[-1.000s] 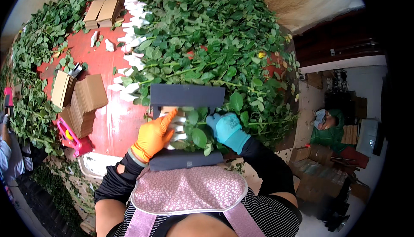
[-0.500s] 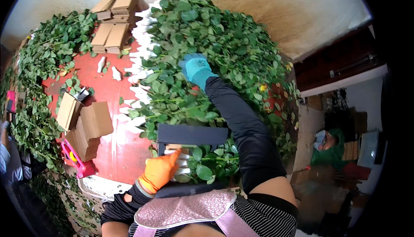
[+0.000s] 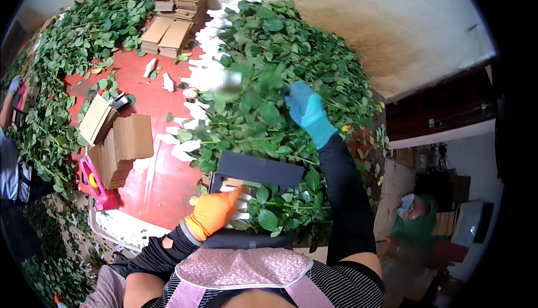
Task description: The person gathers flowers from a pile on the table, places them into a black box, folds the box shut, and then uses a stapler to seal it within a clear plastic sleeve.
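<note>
My left hand (image 3: 210,215), in an orange glove, lies with closed fingers at the edge of a piece of cardboard (image 3: 231,182) and the white-sleeved rose heads (image 3: 241,207) beside it. These roses, leaves to the right, rest in a black holder (image 3: 260,169) close to my body. My right hand (image 3: 305,106), gloved in blue and teal, is closed on a leafy rose stem (image 3: 269,86), raised over the pile. Its sleeved head (image 3: 227,82) is smeared by motion. Beneath it spreads a thick pile of roses (image 3: 302,44), white-sleeved heads to the left.
Cardboard stacks stand at the back (image 3: 176,33) and left (image 3: 120,151) of the red table (image 3: 162,184). A pink tape dispenser (image 3: 98,184) sits near the left edge. Two loose sleeved heads (image 3: 168,82) lie mid-table. More stems (image 3: 84,44) lie left, near another person's gloved hand (image 3: 15,84).
My right hand has moved right and toward me, lifting a rose stem off the pile. My left hand stays at the cardboard and sleeved roses. The whole view has shifted slightly.
</note>
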Demonstrator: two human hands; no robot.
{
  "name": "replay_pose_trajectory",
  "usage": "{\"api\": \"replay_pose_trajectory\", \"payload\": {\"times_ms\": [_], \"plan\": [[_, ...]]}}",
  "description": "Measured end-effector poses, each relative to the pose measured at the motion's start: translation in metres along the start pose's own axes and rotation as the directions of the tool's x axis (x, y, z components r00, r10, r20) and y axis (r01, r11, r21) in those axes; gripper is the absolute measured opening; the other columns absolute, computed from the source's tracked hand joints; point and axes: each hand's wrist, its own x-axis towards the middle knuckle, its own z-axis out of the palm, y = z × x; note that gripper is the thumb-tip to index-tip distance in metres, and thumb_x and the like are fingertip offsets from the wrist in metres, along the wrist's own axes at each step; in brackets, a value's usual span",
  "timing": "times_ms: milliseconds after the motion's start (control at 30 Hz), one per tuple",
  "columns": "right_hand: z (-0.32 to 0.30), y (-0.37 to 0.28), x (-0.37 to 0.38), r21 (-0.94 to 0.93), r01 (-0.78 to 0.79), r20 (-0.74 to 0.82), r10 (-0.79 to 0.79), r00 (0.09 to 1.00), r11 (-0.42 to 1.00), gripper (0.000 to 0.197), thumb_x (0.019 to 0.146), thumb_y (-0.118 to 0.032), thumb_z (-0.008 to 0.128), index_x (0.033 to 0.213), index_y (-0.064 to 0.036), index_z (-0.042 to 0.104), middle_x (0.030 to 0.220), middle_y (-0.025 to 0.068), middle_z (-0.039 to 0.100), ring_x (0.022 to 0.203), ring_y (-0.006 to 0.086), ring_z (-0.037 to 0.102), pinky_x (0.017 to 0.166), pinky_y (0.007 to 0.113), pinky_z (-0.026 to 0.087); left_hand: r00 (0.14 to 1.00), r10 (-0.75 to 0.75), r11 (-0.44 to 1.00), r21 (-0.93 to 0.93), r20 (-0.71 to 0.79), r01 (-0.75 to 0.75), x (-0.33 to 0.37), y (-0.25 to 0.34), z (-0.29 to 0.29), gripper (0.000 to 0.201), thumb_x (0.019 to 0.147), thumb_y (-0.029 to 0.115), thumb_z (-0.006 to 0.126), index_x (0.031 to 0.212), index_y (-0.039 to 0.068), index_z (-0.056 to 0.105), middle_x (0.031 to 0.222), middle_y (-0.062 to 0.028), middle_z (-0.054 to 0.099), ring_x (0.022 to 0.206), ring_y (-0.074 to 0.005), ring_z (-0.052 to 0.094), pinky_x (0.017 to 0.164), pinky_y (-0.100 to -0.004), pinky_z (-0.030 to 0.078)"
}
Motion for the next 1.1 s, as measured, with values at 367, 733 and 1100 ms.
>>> {"api": "replay_pose_trajectory", "payload": {"times_ms": [367,733,1100], "plan": [[-0.215,-0.079,-0.062,0.505,0.144,-0.646,0.262,0.717,0.851,0.013,0.093,0.001,0.055,0.103,-0.0056,0.06,0.093,0.0031,0.059,0.082,0.0121,0.056,0.07,0.028,0.048,0.998,-0.046,0.999,0.011,-0.03,0.046,-0.004,-0.005,0.006,0.054,0.087,0.021,0.069,0.139,0.016,0.055,0.088,-0.015,0.071,0.073,-0.0361,0.069,0.063,-0.0444,0.054],[-0.145,-0.008,-0.186,0.269,-0.053,-0.182,0.105,0.978,0.962,0.023,0.1,-0.015,0.055,0.119,-0.0011,0.059,0.107,0.005,0.061,0.088,0.02,0.059,0.082,0.032,0.05,0.997,-0.076,0.997,0.027,-0.026,0.077,-0.007,0.0,0.002,0.055,0.089,0.021,0.066,0.142,0.016,0.053,0.084,-0.0119,0.069,0.071,-0.0343,0.067,0.061,-0.0441,0.053],[-0.078,-0.108,-0.224,-0.241,0.067,0.056,-0.055,0.997,0.968,0.011,0.078,-0.015,0.068,0.088,-0.0119,0.063,0.077,0.0069,0.053,0.069,0.0288,0.06,0.06,0.044,0.048,0.992,-0.125,0.987,0.101,-0.006,0.125,-0.01,0.002,0.007,0.056,0.089,0.023,0.067,0.143,0.019,0.054,0.084,-0.0093,0.069,0.07,-0.0322,0.068,0.061,-0.0416,0.053]]}}
